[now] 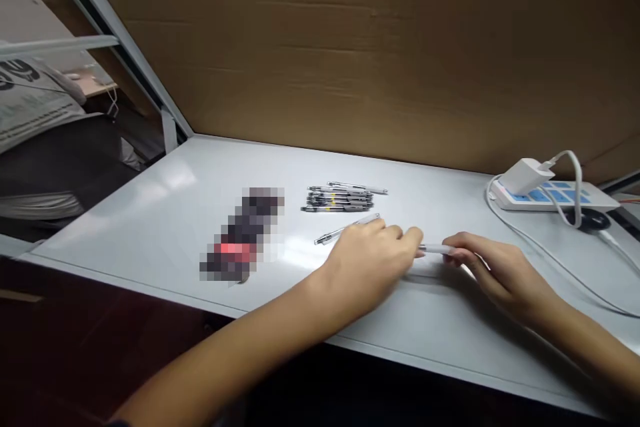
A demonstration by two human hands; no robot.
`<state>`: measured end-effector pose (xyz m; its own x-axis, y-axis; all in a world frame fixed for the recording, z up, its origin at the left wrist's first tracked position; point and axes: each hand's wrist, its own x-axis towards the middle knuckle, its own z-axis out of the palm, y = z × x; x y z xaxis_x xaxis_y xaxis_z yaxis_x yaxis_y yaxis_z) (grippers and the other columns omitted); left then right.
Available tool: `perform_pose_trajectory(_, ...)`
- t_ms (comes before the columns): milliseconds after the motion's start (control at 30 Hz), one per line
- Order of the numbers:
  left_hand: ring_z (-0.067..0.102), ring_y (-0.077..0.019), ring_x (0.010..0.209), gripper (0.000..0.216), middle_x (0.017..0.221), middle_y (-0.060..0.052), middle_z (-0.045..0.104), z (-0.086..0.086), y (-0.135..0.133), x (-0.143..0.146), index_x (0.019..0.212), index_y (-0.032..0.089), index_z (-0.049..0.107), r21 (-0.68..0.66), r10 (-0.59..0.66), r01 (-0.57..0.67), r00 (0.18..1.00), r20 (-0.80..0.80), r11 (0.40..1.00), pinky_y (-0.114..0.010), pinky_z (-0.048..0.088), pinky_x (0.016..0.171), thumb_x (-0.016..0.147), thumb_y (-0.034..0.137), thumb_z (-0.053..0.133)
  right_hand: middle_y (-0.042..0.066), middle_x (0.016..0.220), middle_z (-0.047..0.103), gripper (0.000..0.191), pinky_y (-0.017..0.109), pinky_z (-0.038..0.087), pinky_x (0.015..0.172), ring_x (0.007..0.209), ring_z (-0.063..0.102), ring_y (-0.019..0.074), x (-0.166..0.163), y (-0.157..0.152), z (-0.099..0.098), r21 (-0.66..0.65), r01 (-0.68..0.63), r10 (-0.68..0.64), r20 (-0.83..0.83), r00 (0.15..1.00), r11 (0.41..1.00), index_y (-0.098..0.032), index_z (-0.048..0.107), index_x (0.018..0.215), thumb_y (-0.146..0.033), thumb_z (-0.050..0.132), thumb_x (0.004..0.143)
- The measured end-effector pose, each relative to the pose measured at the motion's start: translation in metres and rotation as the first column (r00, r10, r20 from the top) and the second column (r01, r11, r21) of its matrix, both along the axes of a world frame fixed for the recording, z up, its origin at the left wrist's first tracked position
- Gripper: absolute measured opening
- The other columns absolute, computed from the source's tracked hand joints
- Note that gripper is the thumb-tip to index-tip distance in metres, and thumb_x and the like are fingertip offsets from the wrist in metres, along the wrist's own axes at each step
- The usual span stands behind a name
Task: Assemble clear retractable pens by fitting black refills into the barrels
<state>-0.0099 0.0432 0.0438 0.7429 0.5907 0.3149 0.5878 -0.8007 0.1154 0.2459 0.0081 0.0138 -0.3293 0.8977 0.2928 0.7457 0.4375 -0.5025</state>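
Observation:
Between my two hands a pen (435, 249) is held level above the white table, its pale barrel showing in the gap. My left hand (373, 257) is closed on the left end of the pen, its fingertips mostly hidden behind the back of the hand. My right hand (487, 267) pinches the other end between thumb and fingers. Just beyond my left hand lies a clear pen (340, 232), partly covered by that hand. Farther back several pens (340, 200) with clear and dark parts lie side by side in a bunch.
A blurred-out dark and red object (243, 237) lies on the table (150, 220) to the left. At the right stands a power strip (590, 197) with a white charger (525, 177) and a loose cable (540, 250). A cardboard panel (350, 67) closes off the back.

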Motion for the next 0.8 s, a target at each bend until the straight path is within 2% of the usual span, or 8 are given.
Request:
perform_pose_trajectory(100,0.072,-0.021,0.082,0.017,0.092,-0.004,0.075,-0.009,-0.016,-0.044,0.101,0.019,0.066,-0.171,0.131,-0.099,0.974,0.184,0.98,-0.032,0.059,0.069,0.106,0.025,0.052,0.006,0.089,0.074,0.02,0.032,0.054,0.065,0.073,0.069,0.0206,-0.016,-0.004,0.001,0.019,0.006,-0.007,0.029,1.0,1.0,-0.024,0.068,0.1,-0.039,0.055,0.102)
perform_pose_trajectory(200,0.076,-0.0196,0.087,0.018,0.1,-0.004,0.078,-0.025,-0.031,-0.073,0.115,0.02,0.068,-0.257,0.169,-0.072,0.911,0.377,0.964,-0.032,0.062,0.078,0.105,0.022,0.053,0.008,0.099,0.076,0.019,0.033,0.056,0.07,0.079,0.072,0.0211,-0.037,0.003,0.001,0.034,-0.114,0.11,0.104,0.988,0.993,-0.023,0.07,0.108,-0.035,0.056,0.102)
perform_pose_trajectory(300,0.077,-0.0194,0.086,0.018,0.1,-0.004,0.08,-0.037,-0.04,-0.085,0.115,0.019,0.071,-0.296,0.199,-0.055,0.851,0.485,0.954,-0.031,0.064,0.078,0.103,0.023,0.058,0.007,0.101,0.077,0.027,0.034,0.057,0.074,0.084,0.073,0.0211,-0.06,0.012,0.003,0.04,-0.27,0.253,0.234,0.939,0.962,-0.026,0.069,0.123,-0.026,0.049,0.105)
perform_pose_trajectory(433,0.078,-0.0186,0.091,0.022,0.105,-0.004,0.08,-0.042,-0.043,-0.094,0.12,0.019,0.071,-0.355,0.266,-0.06,0.779,0.568,0.933,-0.029,0.065,0.083,0.103,0.022,0.057,0.006,0.093,0.077,0.03,0.035,0.054,0.07,0.078,0.07,0.0214,-0.079,0.022,0.014,0.08,-0.368,0.306,0.409,0.86,0.926,-0.025,0.074,0.11,-0.02,0.045,0.105)
perform_pose_trajectory(533,0.074,-0.0203,0.112,0.033,0.122,-0.008,0.076,-0.046,-0.047,-0.099,0.136,0.018,0.062,-0.32,0.309,-0.146,0.774,0.552,0.936,-0.032,0.063,0.096,0.105,0.02,0.052,0.009,0.095,0.078,0.031,0.036,0.052,0.071,0.082,0.07,0.0247,-0.075,0.044,0.026,0.221,-0.297,0.163,0.476,0.864,0.929,-0.024,0.075,0.106,-0.019,0.045,0.103)
perform_pose_trajectory(633,0.054,-0.0278,0.142,0.041,0.147,-0.013,0.061,-0.053,-0.051,-0.097,0.145,0.018,0.054,-0.169,0.301,-0.251,0.845,0.443,0.953,-0.045,0.055,0.111,0.104,0.019,0.05,0.01,0.106,0.078,0.027,0.034,0.052,0.072,0.091,0.072,0.0256,-0.065,0.086,0.035,0.251,-0.118,-0.002,0.432,0.902,0.961,-0.024,0.075,0.112,-0.024,0.051,0.1)
perform_pose_trajectory(733,0.035,-0.0357,0.154,0.046,0.162,-0.017,0.043,-0.057,-0.046,-0.09,0.149,0.019,0.05,-0.081,0.335,-0.326,0.889,0.311,0.942,-0.055,0.049,0.115,0.103,0.018,0.051,0.007,0.113,0.079,0.027,0.032,0.049,0.067,0.093,0.072,0.0254,-0.063,0.132,0.033,0.162,0.074,-0.142,0.463,0.875,0.984,-0.025,0.077,0.107,-0.022,0.052,0.098)
perform_pose_trajectory(800,0.047,-0.0355,0.146,0.048,0.156,-0.02,0.048,-0.055,-0.037,-0.085,0.15,0.017,0.048,-0.113,0.414,-0.398,0.871,0.264,0.91,-0.053,0.053,0.11,0.102,0.013,0.052,0.008,0.112,0.079,0.028,0.032,0.048,0.067,0.093,0.071,0.0256,-0.069,0.156,0.026,0.093,0.097,-0.13,0.478,0.869,0.991,-0.022,0.079,0.105,-0.02,0.052,0.097)
